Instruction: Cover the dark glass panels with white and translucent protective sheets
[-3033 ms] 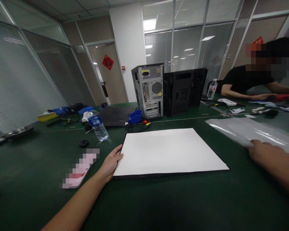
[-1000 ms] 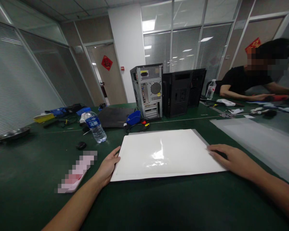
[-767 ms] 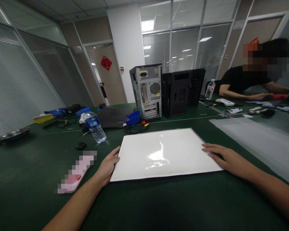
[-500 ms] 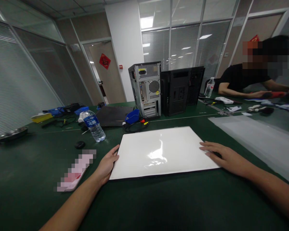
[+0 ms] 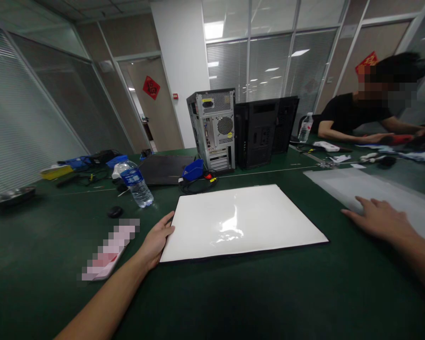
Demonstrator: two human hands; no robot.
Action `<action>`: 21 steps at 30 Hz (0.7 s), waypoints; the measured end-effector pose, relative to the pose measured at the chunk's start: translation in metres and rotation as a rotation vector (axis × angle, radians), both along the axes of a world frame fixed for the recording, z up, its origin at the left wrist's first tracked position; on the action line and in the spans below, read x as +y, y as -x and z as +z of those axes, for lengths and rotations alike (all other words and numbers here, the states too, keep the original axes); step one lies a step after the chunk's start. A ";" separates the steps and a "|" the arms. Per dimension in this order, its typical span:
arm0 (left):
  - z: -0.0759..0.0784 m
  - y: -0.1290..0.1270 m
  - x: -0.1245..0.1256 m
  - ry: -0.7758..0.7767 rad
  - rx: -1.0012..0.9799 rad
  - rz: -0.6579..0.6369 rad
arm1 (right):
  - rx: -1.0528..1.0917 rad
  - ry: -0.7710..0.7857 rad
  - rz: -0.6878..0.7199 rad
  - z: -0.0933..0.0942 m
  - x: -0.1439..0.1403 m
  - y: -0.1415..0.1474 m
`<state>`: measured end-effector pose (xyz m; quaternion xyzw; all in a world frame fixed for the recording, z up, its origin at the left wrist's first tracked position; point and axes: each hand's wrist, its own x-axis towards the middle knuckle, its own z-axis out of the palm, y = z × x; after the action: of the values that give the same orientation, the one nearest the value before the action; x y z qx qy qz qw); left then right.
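L hand (image 5: 157,239): open, fingers flat vs left edge of white panel (image 5: 239,221), nothing gripped.
R hand (image 5: 380,218): open, palm down, fingertips on translucent sheet (image 5: 382,193).
Panel: flat on green table (image 5: 233,297), centre, w/ glossy glare.
Sheet: right of panel, apart.

No lettering is legible; the water bottle's (image 5: 136,183) blue label is too small to read

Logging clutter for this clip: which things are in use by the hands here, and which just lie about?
In use: left hand against the white panel; right hand on the translucent sheet.

Lying about: water bottle, grey computer case, black computer case, blue bin, black cable.
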<state>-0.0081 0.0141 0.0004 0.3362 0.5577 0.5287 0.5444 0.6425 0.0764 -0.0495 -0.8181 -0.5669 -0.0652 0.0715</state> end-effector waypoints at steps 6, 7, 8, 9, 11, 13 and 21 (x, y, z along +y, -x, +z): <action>0.000 0.001 -0.001 0.002 -0.004 -0.004 | 0.056 0.098 0.034 -0.012 0.004 -0.005; 0.001 0.001 -0.001 0.004 -0.002 -0.004 | 0.038 0.091 0.075 -0.011 0.004 0.000; 0.001 0.000 -0.001 0.005 0.000 -0.005 | 0.020 0.081 0.115 -0.009 0.004 0.005; 0.002 0.000 -0.001 0.006 0.004 -0.005 | 0.006 0.071 0.151 -0.007 0.003 0.011; 0.003 -0.001 -0.001 0.007 0.013 -0.003 | -0.004 0.053 0.196 -0.002 -0.001 0.021; 0.004 -0.002 -0.001 0.009 0.020 0.000 | 0.001 0.034 0.189 0.006 -0.007 0.033; 0.005 -0.002 -0.004 0.012 0.001 0.004 | 0.032 -0.350 0.302 0.050 -0.042 0.101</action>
<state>-0.0062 0.0104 0.0056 0.3322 0.5618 0.5262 0.5451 0.5414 0.0341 0.0003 -0.6999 -0.6619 -0.1381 0.2302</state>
